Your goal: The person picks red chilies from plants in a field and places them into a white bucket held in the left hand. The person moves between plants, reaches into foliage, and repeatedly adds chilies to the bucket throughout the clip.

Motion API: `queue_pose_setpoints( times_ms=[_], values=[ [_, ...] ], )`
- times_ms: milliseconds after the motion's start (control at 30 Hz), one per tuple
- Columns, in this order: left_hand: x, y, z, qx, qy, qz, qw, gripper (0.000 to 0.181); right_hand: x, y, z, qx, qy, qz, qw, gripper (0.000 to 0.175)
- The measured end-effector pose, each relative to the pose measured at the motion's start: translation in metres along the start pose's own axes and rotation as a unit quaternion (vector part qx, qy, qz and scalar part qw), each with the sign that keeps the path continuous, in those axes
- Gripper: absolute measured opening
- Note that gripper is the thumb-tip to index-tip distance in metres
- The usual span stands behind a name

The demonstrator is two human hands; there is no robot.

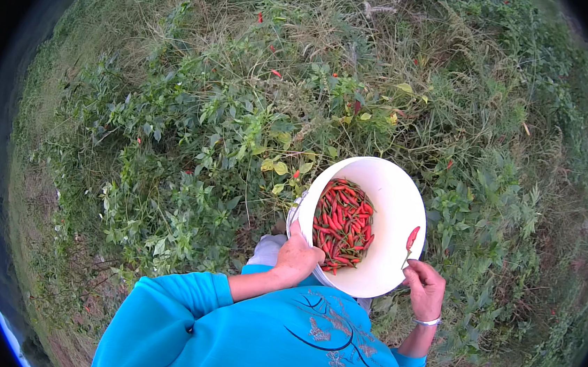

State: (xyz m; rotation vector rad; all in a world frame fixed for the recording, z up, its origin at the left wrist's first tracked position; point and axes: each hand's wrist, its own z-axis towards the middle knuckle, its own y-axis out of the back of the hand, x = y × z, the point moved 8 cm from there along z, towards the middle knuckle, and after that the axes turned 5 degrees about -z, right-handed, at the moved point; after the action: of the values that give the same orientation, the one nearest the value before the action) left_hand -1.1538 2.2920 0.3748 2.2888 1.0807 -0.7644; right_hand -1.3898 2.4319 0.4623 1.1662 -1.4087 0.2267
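My left hand (298,256) grips the near left rim of a white plastic bucket (394,208), which is tilted so that its inside shows. A heap of red chili peppers (342,227) with green stems lies in it, towards the left side. At the bucket's right edge, my right hand (425,289) pinches a single red chili pepper (412,238) by its green stem. That pepper points upward in front of the bucket's inner wall. A silver bracelet (426,321) circles the right wrist.
Chili plants (214,140) with green leaves spread ahead and to the left, mixed with tall weeds. Some carry red peppers, such as a red pepper (296,174) beside the bucket and another pepper (276,73) farther off. Dry grass (311,43) tangles among them.
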Motion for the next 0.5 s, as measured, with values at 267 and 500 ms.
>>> queue_pose_setpoints(
  times_ms=[267, 500],
  values=[
    [0.000, 0.025, -0.006, -0.009, 0.020, -0.034, 0.999, 0.068, 0.048, -0.035, 0.021, 0.037, 0.084, -0.083, 0.992, 0.013],
    [0.023, 0.063, -0.008, -0.032, 0.037, -0.130, 0.990, 0.065, 0.158, -0.078, 0.092, 0.075, 0.248, -0.084, 0.962, 0.010]
  ],
)
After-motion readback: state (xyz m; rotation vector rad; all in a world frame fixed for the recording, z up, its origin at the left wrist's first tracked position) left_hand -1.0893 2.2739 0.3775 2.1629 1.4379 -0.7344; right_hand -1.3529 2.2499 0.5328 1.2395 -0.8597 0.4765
